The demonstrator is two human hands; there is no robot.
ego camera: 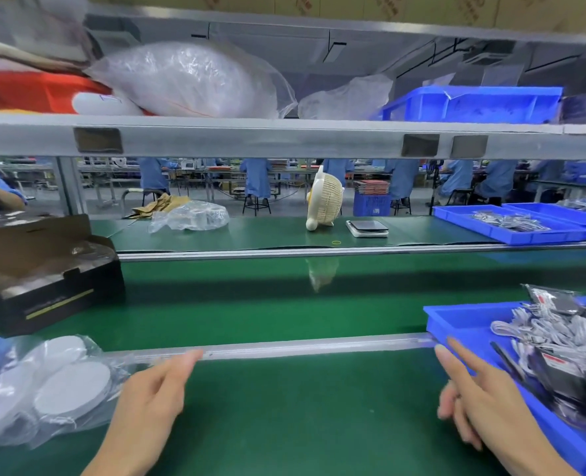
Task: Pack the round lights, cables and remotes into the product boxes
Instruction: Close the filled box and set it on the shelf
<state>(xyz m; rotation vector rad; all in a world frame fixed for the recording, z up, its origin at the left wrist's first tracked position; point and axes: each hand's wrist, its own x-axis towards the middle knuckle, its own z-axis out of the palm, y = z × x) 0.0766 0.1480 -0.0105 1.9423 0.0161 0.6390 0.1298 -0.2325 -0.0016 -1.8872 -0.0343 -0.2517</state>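
White round lights (73, 388) lie in a clear plastic bag at the near left of the green table. An open black product box (49, 286) stands on the conveyor belt at the left, flaps up. A blue tray (456, 321) at the near right holds several bagged white cables (552, 333) and dark bagged remotes (566, 376). My left hand (151, 400) hovers just right of the lights' bag, fingers extended and empty. My right hand (480, 389) hangs over the tray's near-left edge, fingers spread, holding nothing.
A green conveyor belt (267, 304) runs across behind a metal rail (284, 348). Beyond it stand a cream fan (326, 201), a small scale (367, 228), a plastic bag and more blue trays (511, 228). Shelves with bags and a blue bin hang overhead. Workers sit in the background.
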